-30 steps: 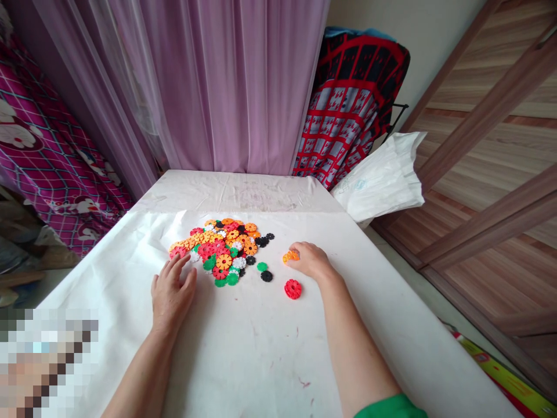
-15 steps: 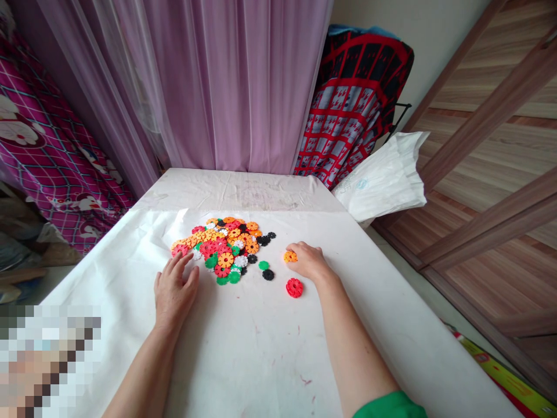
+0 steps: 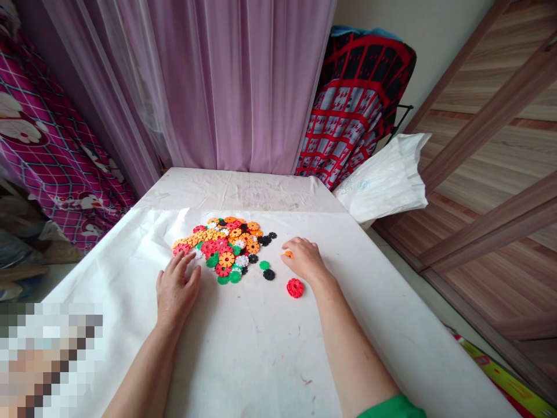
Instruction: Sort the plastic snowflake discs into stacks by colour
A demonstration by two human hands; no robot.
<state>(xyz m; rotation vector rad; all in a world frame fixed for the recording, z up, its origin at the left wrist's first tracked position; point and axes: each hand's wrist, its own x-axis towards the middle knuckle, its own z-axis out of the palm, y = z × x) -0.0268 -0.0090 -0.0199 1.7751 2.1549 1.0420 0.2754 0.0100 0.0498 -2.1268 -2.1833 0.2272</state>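
Observation:
A pile of notched plastic discs [image 3: 226, 244] in orange, red, green, white and black lies on the white-covered table [image 3: 243, 348]. My left hand [image 3: 177, 287] rests at the pile's near left edge, fingers apart, holding nothing. Right of the pile, my right hand [image 3: 303, 259] is closed around an orange disc [image 3: 288, 254], which it mostly covers. Two or more stacked red discs [image 3: 295, 288] sit just below that hand. A green disc [image 3: 264, 265] and a black disc [image 3: 268, 274] lie between the pile and my right hand.
Purple curtains [image 3: 235, 87] hang behind the table. A white bag [image 3: 383, 180] stands at its far right corner, by a red and black patterned cloth [image 3: 343, 110]. Wooden doors [image 3: 491, 151] are on the right, a magenta checked cloth [image 3: 56, 157] on the left.
My right hand has shifted slightly left, its fingers now covering more of the orange disc. My left hand has stayed nearly where it was.

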